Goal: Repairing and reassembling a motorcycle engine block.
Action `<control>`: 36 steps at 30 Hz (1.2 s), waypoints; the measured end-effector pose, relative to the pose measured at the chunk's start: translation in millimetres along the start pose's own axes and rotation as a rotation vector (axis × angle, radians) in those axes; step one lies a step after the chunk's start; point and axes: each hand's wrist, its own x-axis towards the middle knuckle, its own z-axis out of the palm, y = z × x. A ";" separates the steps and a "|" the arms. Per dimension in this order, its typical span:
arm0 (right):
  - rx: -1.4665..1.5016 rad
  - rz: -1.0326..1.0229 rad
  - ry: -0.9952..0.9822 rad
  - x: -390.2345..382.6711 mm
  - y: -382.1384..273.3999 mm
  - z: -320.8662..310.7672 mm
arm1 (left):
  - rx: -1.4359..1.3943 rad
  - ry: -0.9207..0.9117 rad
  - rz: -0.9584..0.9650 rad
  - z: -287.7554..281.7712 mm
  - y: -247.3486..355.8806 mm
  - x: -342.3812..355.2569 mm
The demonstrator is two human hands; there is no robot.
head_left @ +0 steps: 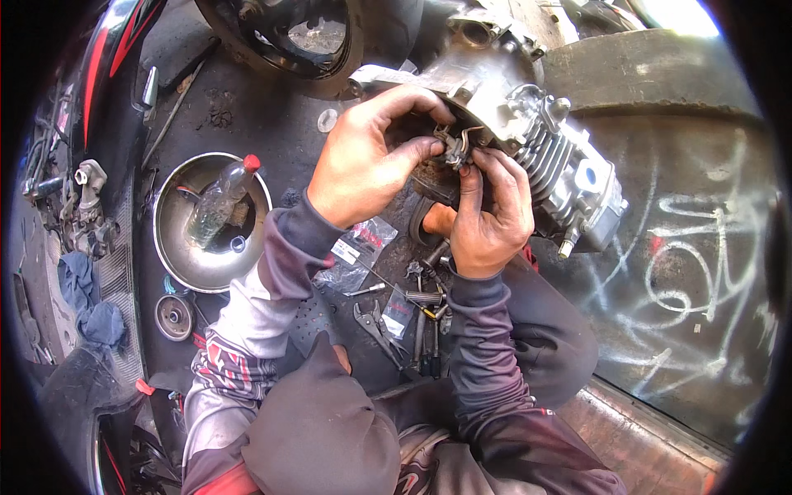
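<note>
Hands are working close together at the side of a small engine (536, 124) lying far and right on the oily floor (272, 124): the left hand (363, 161) is curling round and pinching a small metal clip part (456, 147) between thumb and fingers, while the right hand (487, 214) is closing its fingertips on the same piece from below. Judging by that grip, slow, even pressure beside the cooling fins would be serving best, with pliers (373, 320) and a steel bowl (177, 247) lying near left.

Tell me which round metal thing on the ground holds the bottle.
The big steel bowl, with the red-capped bottle lying in it; the small disc below holds nothing.
</note>
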 end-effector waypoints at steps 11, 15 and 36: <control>0.034 0.070 -0.003 -3.2 -2.4 -0.6 | -0.042 0.219 0.023 16.3 -4.5 -5.6; 0.021 0.082 0.011 -1.3 -2.7 -0.4 | 0.148 0.366 0.212 28.6 -7.5 -7.0; 0.070 0.173 0.201 3.1 6.8 16.8 | 0.289 0.571 0.105 45.0 -21.6 -3.1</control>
